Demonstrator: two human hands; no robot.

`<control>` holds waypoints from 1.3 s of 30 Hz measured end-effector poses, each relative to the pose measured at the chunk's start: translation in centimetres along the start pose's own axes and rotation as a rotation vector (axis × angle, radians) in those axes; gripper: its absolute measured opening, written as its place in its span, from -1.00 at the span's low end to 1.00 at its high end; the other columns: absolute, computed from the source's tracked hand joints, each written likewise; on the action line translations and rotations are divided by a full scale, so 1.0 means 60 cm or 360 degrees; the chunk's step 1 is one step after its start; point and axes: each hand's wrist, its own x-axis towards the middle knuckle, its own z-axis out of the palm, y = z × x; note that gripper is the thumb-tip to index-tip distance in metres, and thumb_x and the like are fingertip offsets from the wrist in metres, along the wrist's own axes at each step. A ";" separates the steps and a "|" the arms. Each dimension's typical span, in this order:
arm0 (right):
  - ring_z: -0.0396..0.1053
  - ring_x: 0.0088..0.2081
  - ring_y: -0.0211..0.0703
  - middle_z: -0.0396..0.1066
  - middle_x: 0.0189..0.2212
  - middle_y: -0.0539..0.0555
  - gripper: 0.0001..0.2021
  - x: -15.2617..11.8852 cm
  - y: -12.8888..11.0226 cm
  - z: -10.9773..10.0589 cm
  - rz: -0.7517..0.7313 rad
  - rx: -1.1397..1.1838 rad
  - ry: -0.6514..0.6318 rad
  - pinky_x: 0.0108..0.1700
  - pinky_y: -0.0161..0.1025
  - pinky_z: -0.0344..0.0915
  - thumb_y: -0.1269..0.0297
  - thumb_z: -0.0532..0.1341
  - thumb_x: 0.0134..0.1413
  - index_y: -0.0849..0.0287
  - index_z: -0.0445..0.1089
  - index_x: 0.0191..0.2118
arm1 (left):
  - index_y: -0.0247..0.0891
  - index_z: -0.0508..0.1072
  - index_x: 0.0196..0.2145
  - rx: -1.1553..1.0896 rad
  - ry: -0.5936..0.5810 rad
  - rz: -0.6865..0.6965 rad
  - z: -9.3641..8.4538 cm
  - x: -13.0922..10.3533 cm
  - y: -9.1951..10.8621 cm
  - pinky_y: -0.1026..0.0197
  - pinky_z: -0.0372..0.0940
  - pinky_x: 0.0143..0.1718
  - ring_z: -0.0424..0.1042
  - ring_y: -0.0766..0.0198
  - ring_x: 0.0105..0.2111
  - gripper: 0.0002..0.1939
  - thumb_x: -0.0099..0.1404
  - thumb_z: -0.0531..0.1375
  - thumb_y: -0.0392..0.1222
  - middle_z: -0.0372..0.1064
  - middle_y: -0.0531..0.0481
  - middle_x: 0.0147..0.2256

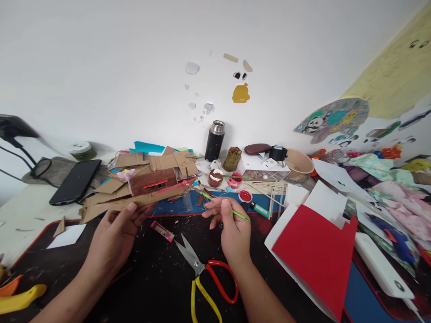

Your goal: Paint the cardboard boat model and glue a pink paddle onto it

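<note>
My left hand (pixel 116 235) is closed on a long strip of brown cardboard (pixel 134 200), thumb on its near edge. The strip's right end is painted pinkish red. In my right hand (pixel 237 231) is a thin paintbrush with a green handle (pixel 241 216), pinched between thumb and fingers. Its tip points left toward the painted end; I cannot tell whether they touch. Beyond my right hand are a small lid of red paint (pixel 245 196) and a red paint jar (pixel 235 181). A reddish-brown painted cardboard piece (pixel 153 181) lies behind the strip.
Scissors (pixel 197 265) with red and yellow handles lie open between my forearms, near a small pink packet (pixel 162 231). A black flask (pixel 215 141) stands by the wall. Red card (pixel 314 255) lies at right, a phone (pixel 76 181) at left. Cardboard scraps (pixel 161 161) are piled behind.
</note>
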 end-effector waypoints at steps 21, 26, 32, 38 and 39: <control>0.62 -0.44 -0.15 0.66 -0.32 0.13 -0.62 -0.010 0.001 0.008 -0.0050 -0.0011 -0.0084 -0.55 -0.35 0.40 -0.08 0.27 0.44 0.14 0.62 -0.21 | -0.21 0.52 -0.50 -0.0017 -0.0039 -0.0040 -0.001 0.000 -0.004 0.15 0.60 0.06 0.68 0.18 -0.14 -0.57 -0.08 0.67 -0.05 0.65 0.09 -0.36; 0.62 -0.43 -0.14 0.66 -0.33 0.14 -0.61 -0.001 0.000 0.001 -0.0033 -0.0004 -0.0010 -0.55 -0.36 0.40 -0.09 0.29 0.43 0.15 0.62 -0.22 | -0.20 0.50 -0.54 -0.0046 -0.0030 -0.0037 -0.003 0.002 -0.002 0.13 0.61 0.05 0.70 0.17 -0.19 -0.56 -0.11 0.68 -0.07 0.67 0.10 -0.39; 0.63 -0.43 -0.15 0.66 -0.31 0.14 -0.63 -0.008 0.003 0.006 -0.0057 0.0022 -0.0061 -0.55 -0.37 0.40 -0.06 0.29 0.45 0.15 0.62 -0.21 | -0.20 0.52 -0.53 -0.0039 -0.0011 -0.0009 0.002 0.000 -0.001 0.10 0.61 0.05 0.70 0.16 -0.22 -0.53 -0.17 0.70 -0.05 0.67 0.08 -0.40; 0.66 -0.39 -0.17 0.68 -0.29 0.13 -0.68 -0.024 0.012 0.015 -0.0119 0.0045 -0.0221 -0.53 -0.42 0.38 0.04 0.25 0.50 0.13 0.64 -0.17 | -0.20 0.38 -0.57 -0.0001 0.0010 0.0012 0.003 -0.001 -0.003 0.16 0.61 0.05 0.68 0.19 -0.17 -0.43 -0.16 0.70 -0.02 0.60 0.09 -0.42; 0.66 -0.39 -0.17 0.68 -0.28 0.14 -0.68 -0.026 0.014 0.016 -0.0128 0.0044 -0.0240 -0.53 -0.42 0.37 0.04 0.25 0.51 0.13 0.64 -0.17 | -0.19 0.37 -0.56 0.0009 0.0010 0.0014 0.002 -0.001 -0.004 0.16 0.61 0.06 0.68 0.18 -0.16 -0.43 -0.15 0.70 -0.01 0.60 0.09 -0.41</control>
